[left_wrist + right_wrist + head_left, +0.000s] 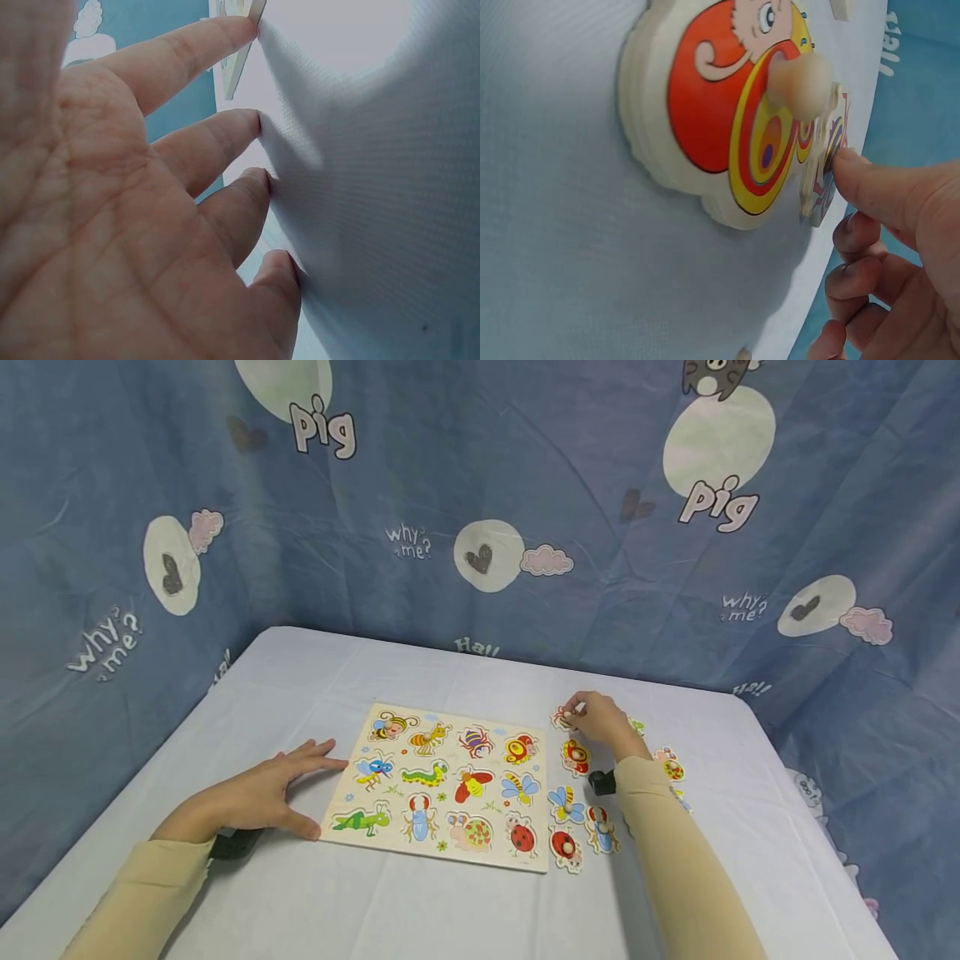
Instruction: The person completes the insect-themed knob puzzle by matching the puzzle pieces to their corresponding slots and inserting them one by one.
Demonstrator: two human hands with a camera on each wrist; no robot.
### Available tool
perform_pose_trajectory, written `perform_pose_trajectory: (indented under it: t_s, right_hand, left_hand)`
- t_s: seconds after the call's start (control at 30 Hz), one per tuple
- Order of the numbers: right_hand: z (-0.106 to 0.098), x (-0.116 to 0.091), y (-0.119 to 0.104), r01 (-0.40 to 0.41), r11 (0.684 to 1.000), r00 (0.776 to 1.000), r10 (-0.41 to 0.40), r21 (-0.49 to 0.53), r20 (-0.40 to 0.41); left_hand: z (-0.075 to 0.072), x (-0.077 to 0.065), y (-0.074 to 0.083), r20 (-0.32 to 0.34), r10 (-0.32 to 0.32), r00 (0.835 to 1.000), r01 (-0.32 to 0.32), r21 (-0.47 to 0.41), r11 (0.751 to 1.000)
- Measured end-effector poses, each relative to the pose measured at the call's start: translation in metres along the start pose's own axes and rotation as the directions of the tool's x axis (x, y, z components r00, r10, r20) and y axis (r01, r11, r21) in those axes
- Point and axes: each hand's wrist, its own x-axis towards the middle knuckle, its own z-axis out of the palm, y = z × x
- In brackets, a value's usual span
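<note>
My right hand (pixel 600 720) pinches the spider puzzle piece (pixel 560 718) at the far right of the board. In the right wrist view, the thumb lies on this spider piece (pixel 826 161), and its knob is hidden. Close in front is a butterfly piece (pixel 697 112) with a round wooden knob. My left hand (pixel 258 789) is spread at the left side of the wooden insect puzzle board (pixel 525 864), thumb and index finger touching its edge. In the left wrist view, the index fingertip meets the board's edge (pixel 241 66); the other fingertips touch the cloth.
Right of the board lie a dragonfly-like piece (pixel 566 804), a ladybird piece (pixel 565 848), a stag beetle piece (pixel 602 831) and a snail piece (pixel 672 766). My right forearm partly covers others. A white cloth (pixel 300 893) covers the table; a blue printed curtain (pixel 420 468) hangs behind.
</note>
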Motion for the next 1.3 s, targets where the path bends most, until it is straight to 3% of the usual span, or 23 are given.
perform_pose_trajectory:
  t_s: [0.33, 0.9, 1.13, 1.3]
  right_hand:
    - [0.0006, -0.0010, 0.0014, 0.027, 0.998, 1.000, -0.026, -0.053, 0.014]
    - [-0.0045, -0.0036, 0.0027, -0.009, 0.998, 1.000, 0.010, -0.064, 0.016]
    - [-0.0043, -0.0035, 0.0048, -0.022, 0.999, 1.000, 0.023, -0.046, 0.020]
    - [-0.0037, -0.0004, 0.0095, -0.007, 1.000, 0.999, 0.006, 0.028, 0.042]
  left_hand:
    - [0.0001, -0.0005, -0.0021, 0.004, 0.002, 1.000, -0.002, 0.005, 1.000]
    - [0.0007, 0.0006, -0.0013, 0.004, -0.010, 1.000, 0.010, -0.006, 1.000]
    - [-0.0001, 0.0000, -0.0013, 0.002, 0.009, 1.000, -0.009, -0.014, 1.000]
    - [-0.0006, 0.0002, -0.0008, 0.002, 0.008, 1.000, -0.008, -0.018, 1.000]
